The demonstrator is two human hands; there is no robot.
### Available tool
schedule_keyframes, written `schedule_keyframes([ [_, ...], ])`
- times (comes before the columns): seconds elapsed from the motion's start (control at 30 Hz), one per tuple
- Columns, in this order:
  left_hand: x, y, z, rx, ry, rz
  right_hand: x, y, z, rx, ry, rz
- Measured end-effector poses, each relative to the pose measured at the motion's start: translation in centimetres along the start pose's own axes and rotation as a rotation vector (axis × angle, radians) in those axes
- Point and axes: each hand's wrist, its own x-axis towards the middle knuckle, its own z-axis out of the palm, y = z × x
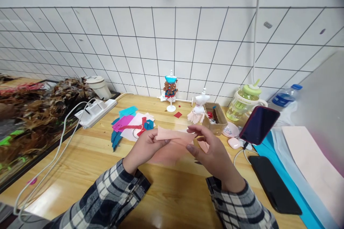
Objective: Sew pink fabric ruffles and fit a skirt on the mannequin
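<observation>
Both hands hold a small strip of pale pink felt (172, 134) above the wooden table (88, 164). My left hand (146, 148) pinches its left end with closed fingers. My right hand (212, 150) pinches its right end between thumb and forefinger. A larger pink sheet (168, 155) lies on the table just under the hands. Behind them sit scraps of blue, magenta, red and white felt (131, 125), and two small white mannequin stands, one dressed in brown and blue (170, 91), one bare with a pale skirt (199, 109).
A small cardboard box (219, 118) stands right of the mannequins. A phone (259, 125) leans propped, another dark phone (274, 186) lies flat beside blue and pink sheets (306, 171). A green cup (244, 102), a water bottle (285, 98), a power strip (95, 112) with cables and feathers (34, 111) line the edges.
</observation>
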Motion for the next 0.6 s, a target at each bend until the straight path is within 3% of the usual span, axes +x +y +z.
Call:
schedule_keyframes([
  [0.07, -0.2, 0.1, 0.0, -0.020, -0.022, -0.015, -0.1, -0.1, 0.2, -0.043, 0.036, -0.024],
  [0.17, -0.3, 0.1, 0.2, -0.059, 0.065, -0.036, -0.4, -0.7, 0.4, -0.159, 0.333, -0.087],
  [0.2, -0.4, 0.0, 0.3, -0.074, 0.106, -0.043, -0.5, -1.0, 0.5, -0.203, 0.372, -0.128],
  [0.3, -0.5, 0.1, 0.6, -0.097, 0.147, -0.042, -0.7, -1.4, 0.8, -0.281, 0.191, -0.217],
  [0.37, -0.7, 0.2, 0.8, -0.082, 0.125, -0.024, -0.7, -1.3, 1.1, -0.285, 0.074, -0.202],
  [0.6, -1.0, 0.3, 1.0, 0.017, 0.116, -0.012, -0.5, -0.5, 1.4, -0.249, -0.073, -0.156],
])
